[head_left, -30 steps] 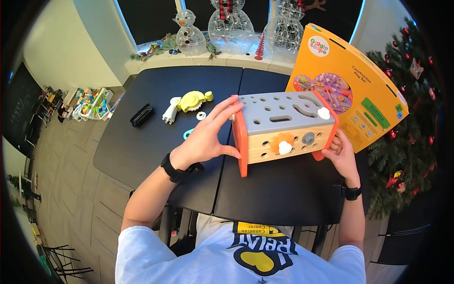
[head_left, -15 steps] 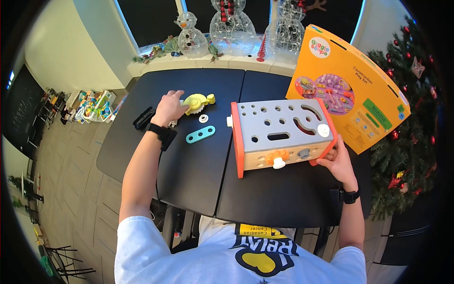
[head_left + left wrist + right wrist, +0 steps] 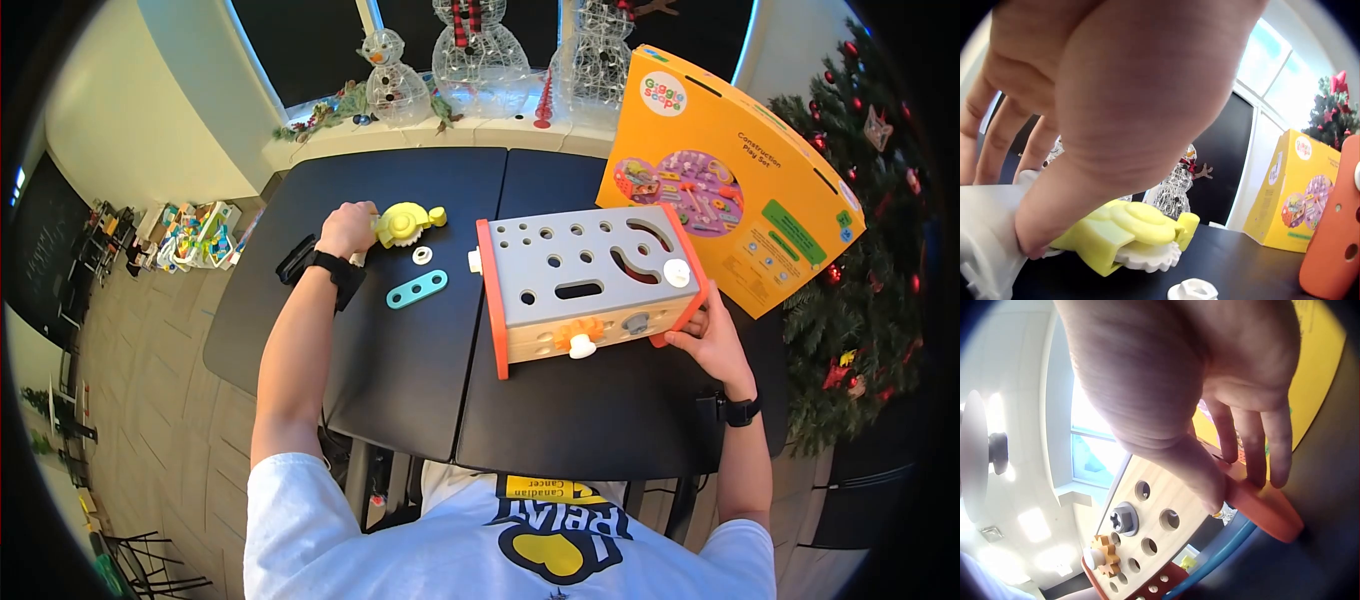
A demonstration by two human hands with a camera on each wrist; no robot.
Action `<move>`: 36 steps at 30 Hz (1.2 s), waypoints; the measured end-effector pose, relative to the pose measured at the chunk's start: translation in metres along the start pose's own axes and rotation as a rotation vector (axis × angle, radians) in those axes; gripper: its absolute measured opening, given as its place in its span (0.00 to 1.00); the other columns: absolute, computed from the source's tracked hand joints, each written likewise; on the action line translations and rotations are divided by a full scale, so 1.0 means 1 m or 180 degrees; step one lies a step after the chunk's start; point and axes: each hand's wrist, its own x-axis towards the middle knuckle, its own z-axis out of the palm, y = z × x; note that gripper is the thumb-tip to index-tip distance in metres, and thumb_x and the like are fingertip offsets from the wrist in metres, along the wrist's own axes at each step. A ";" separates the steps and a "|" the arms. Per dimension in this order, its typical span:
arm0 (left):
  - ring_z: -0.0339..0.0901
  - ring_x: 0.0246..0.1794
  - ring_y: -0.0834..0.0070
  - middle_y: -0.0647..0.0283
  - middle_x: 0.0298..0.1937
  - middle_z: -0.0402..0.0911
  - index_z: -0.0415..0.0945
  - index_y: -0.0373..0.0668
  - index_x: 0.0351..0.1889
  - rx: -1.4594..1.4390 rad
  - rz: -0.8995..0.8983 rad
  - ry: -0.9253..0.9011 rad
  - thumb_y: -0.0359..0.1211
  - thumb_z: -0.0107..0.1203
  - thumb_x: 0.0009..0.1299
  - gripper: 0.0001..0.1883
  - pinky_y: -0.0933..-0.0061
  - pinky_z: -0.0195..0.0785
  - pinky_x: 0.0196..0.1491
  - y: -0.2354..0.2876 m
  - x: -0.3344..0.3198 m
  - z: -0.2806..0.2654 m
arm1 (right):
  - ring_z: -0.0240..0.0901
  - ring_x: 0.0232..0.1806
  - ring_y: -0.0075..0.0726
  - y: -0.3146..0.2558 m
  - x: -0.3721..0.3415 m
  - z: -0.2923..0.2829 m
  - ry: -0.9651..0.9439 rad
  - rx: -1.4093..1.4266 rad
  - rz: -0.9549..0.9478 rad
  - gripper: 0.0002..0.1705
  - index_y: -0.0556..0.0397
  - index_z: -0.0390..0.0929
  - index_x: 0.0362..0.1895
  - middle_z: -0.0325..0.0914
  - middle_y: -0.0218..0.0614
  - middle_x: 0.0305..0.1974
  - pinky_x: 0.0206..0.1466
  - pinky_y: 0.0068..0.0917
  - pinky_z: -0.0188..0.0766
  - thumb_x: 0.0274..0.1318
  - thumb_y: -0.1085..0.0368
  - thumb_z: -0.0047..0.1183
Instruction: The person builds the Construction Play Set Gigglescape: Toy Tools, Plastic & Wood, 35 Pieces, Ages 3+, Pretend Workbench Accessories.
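Note:
My left hand (image 3: 348, 230) grips a white toy piece (image 3: 988, 231), thumb on the near side and fingers beyond it in the left wrist view. Against that piece lies a yellow toy saw (image 3: 405, 224) with a white toothed disc; whether they are joined I cannot tell. My right hand (image 3: 717, 343) holds the lower right corner of the toy workbench (image 3: 580, 262), its thumb and fingers around the orange end panel (image 3: 1266, 509). On the workbench's wooden side are an orange gear (image 3: 1107, 555) and a grey bolt (image 3: 1124, 519).
A white nut (image 3: 422, 255) and a teal strip with holes (image 3: 416, 289) lie between the saw and the workbench. A black case (image 3: 296, 259) is left of my left hand. The yellow box (image 3: 730, 185) stands behind the workbench at the right.
My left hand has left the workbench's left end, moved left to the white piece and closed on it. The workbench has tipped back, showing more of its top; my right hand stays on it.

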 end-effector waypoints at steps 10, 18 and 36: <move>0.87 0.55 0.58 0.50 0.54 0.86 0.77 0.44 0.61 -0.2367 0.0305 0.1155 0.29 0.69 0.62 0.27 0.63 0.79 0.53 0.074 -0.074 -0.103 | 0.85 0.58 0.40 -0.005 0.004 -0.001 -0.0019 -0.0160 -0.0121 0.41 0.55 0.58 0.73 0.80 0.45 0.61 0.61 0.37 0.81 0.62 0.68 0.69; 0.87 0.53 0.69 0.58 0.54 0.85 0.71 0.37 0.62 -0.3200 0.2271 0.1606 0.19 0.65 0.66 0.26 0.70 0.80 0.53 0.119 -0.113 -0.113 | 0.85 0.57 0.38 -0.003 0.003 0.000 -0.0027 -0.0161 -0.0142 0.40 0.54 0.59 0.73 0.80 0.44 0.61 0.59 0.34 0.81 0.64 0.65 0.69; 0.89 0.48 0.61 0.53 0.51 0.86 0.74 0.38 0.58 -0.3028 0.2351 0.1235 0.19 0.66 0.66 0.22 0.65 0.83 0.51 0.152 -0.130 -0.098 | 0.85 0.58 0.39 -0.004 0.004 0.000 -0.0065 -0.0141 -0.0099 0.41 0.54 0.59 0.73 0.79 0.44 0.62 0.61 0.36 0.81 0.63 0.66 0.69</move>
